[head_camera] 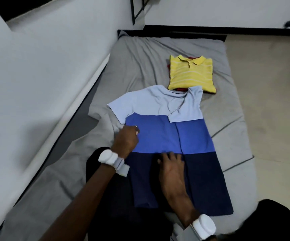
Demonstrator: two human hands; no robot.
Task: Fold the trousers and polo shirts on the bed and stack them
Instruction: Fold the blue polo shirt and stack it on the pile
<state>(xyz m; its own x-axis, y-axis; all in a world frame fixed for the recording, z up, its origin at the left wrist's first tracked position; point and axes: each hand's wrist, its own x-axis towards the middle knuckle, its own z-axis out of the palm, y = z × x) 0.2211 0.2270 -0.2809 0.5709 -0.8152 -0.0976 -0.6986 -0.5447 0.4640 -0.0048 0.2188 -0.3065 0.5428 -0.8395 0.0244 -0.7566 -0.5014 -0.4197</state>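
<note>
Your yellow polo [191,75] sits folded at the far end, and the blue polo shirt [158,133] lies midway down the bed [140,54] with one side turned in — left hand [126,139] pinching the other edge, right hand [171,166] pressing flat — so half-folded, I'd guess.

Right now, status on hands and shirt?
Left hand grips edge of blue polo shirt. Right hand flat on its middle. One sleeve folded in. Yellow striped polo folded beyond; nothing blocking.
</note>
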